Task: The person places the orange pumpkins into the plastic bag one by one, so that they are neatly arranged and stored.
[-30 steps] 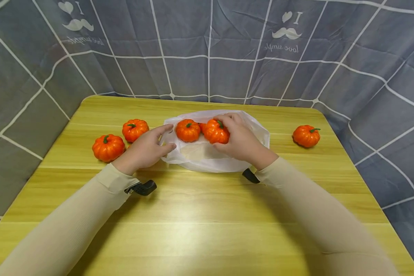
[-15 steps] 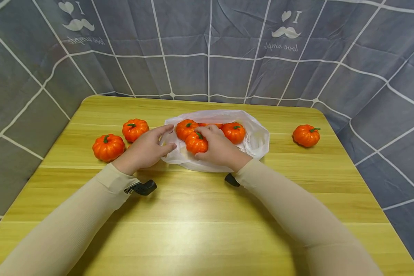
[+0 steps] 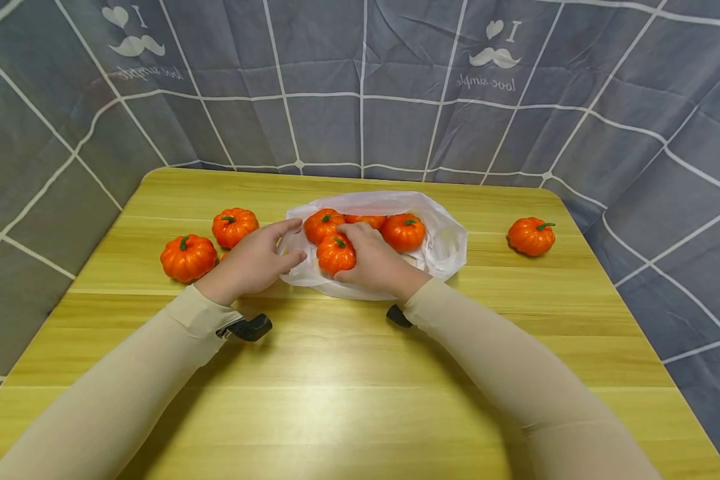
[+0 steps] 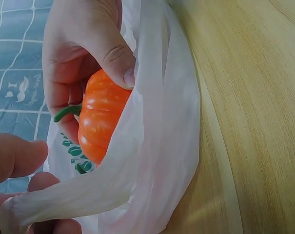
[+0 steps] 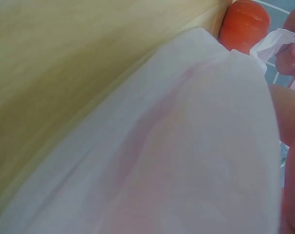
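1. Risk, bag mouth: the white plastic bag looks thin and slack; should the left hand lose its edge, the opening could fold in over the right hand
2. Risk, crowding: the held pumpkin sits close against the rear-left pumpkin; a sideways push could shove that one into the film
3. Risk, slip: the skin appears smooth and glossy, so a loosened hold could let the pumpkin roll; its green stem could also snag the plastic
4. Grip, right: thumb and fingers curl round the held pumpkin, parted by roughly the width of its body
5. Grip, left: lower fingers curl round a twisted strip of the bag's edge, while the thumb stands apart; how firm the hold is cannot be determined
6. Position: the held pumpkin is inside the bag's mouth, left of centre, stem uppermost; the right-hand pumpkin and a partly hidden pumpkin lie behind it, also within the bag
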{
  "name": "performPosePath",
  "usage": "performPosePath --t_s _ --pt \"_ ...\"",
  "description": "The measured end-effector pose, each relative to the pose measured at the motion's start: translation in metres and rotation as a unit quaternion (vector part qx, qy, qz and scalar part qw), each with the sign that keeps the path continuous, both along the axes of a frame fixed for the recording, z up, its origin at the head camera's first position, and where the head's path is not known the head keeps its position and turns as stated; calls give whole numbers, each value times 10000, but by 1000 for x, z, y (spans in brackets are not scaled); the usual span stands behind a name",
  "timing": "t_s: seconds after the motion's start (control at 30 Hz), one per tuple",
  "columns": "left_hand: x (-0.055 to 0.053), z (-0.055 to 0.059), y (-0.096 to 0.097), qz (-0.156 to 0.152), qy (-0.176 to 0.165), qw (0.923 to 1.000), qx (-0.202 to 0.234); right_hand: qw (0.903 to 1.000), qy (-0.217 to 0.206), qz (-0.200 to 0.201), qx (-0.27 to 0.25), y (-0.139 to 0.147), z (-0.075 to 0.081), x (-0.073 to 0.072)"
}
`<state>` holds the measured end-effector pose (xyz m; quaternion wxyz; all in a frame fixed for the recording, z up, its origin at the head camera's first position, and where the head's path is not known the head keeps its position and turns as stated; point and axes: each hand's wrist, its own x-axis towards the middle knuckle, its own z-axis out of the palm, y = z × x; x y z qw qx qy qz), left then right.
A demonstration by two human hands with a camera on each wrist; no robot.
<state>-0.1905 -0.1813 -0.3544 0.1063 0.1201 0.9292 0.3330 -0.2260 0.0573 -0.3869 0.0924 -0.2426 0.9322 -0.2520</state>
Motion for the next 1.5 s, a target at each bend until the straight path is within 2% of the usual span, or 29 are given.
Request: performPosePath --t_s 0.27,0.77,0.87,0.97,1.1,1.23,1.4,1.5 --pt "1 0 1 -15 0 10000 23 9999 51 47 113 -3 -4 2" --pt "2 1 1 13 -101 9999 -44 9996 -145 166 154 -4 -11 1" --pt "2 1 1 -3 -78 10000 -42 9996 -75 217 176 -1 -9 3" --pt "2 0 0 -12 -61 10000 -35 9996 63 286 46 6 0 7" --pt "2 1 0 0 -73 10000 -46 9968 425 280 -617 26 23 9" --pt "3 3 0 44 -113 9999 -29 9870 1052 13 -1215 61 48 4" --pt "2 5 0 67 -118 9999 30 9766 1650 -712 -1182 123 68 -10" --pt "1 5 0 66 -57 10000 21 9736 1646 -1298 -900 165 71 -21"
